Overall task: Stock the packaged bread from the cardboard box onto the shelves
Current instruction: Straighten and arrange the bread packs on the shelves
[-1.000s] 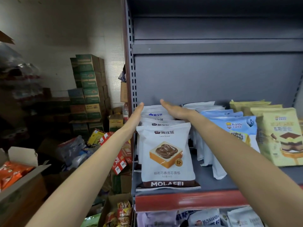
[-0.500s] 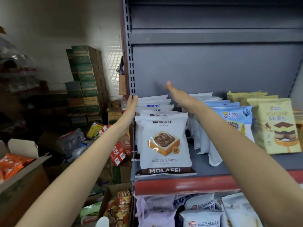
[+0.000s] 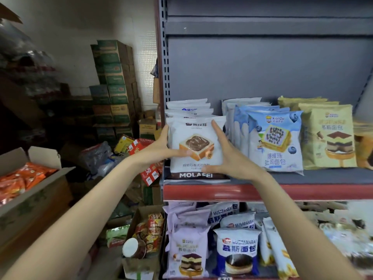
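Note:
A row of white MOLAFEI bread packets stands at the left end of the grey shelf (image 3: 262, 191), which has a red front edge. The front packet (image 3: 196, 138) shows a chocolate-filled toast slice. My left hand (image 3: 157, 150) lies along its left edge, fingers straight up and thumb stretched across the front. On the packet's right side, my right hand (image 3: 228, 158) mirrors it, with fingers pointing up and the thumb along the bottom. An open cardboard box (image 3: 40, 195) holding orange packets sits at lower left.
Blue XianDu bread packets (image 3: 276, 138) and yellow packets (image 3: 331, 136) fill the shelf to the right. The shelf below holds purple and white-blue packets (image 3: 236, 249). Stacked green cartons (image 3: 113, 81) and a floor box of snacks (image 3: 149, 227) crowd the left.
Both hands have drawn back from the rear of the white row to the front packet and now frame its two sides. The view has tilted down, showing the lower shelf.

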Action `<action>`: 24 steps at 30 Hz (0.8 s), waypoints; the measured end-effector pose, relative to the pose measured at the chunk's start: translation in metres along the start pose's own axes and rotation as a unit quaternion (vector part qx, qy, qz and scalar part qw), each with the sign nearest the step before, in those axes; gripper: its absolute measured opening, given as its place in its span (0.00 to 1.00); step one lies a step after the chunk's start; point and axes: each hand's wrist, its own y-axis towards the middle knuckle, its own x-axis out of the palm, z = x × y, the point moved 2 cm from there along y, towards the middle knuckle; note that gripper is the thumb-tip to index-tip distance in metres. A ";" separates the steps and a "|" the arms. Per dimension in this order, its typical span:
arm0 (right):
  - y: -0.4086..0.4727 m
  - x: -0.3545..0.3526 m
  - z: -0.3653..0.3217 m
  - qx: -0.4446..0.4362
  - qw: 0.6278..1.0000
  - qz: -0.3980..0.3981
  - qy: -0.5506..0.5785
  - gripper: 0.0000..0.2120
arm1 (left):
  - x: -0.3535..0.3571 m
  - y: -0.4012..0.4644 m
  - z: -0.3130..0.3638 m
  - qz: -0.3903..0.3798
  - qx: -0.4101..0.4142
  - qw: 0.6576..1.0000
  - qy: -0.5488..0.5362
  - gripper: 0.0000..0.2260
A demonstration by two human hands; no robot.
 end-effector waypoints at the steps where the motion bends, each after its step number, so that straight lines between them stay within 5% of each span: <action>1: 0.005 0.002 0.001 0.002 1.000 0.010 0.004 0.57 | 0.001 0.000 0.000 -0.007 -0.004 1.000 -0.002 0.60; 8: 0.014 0.011 -0.008 -0.025 0.996 0.068 -0.058 0.54 | 0.009 0.006 -0.001 0.044 0.000 0.998 0.054 0.51; 15: 0.021 0.020 -0.008 0.004 0.999 0.047 0.025 0.41 | 0.005 0.008 -0.006 0.062 0.037 0.996 -0.052 0.45; 24: 0.023 0.022 -0.005 0.006 0.998 0.040 0.055 0.46 | 0.010 0.006 0.000 0.147 0.050 0.987 -0.037 0.35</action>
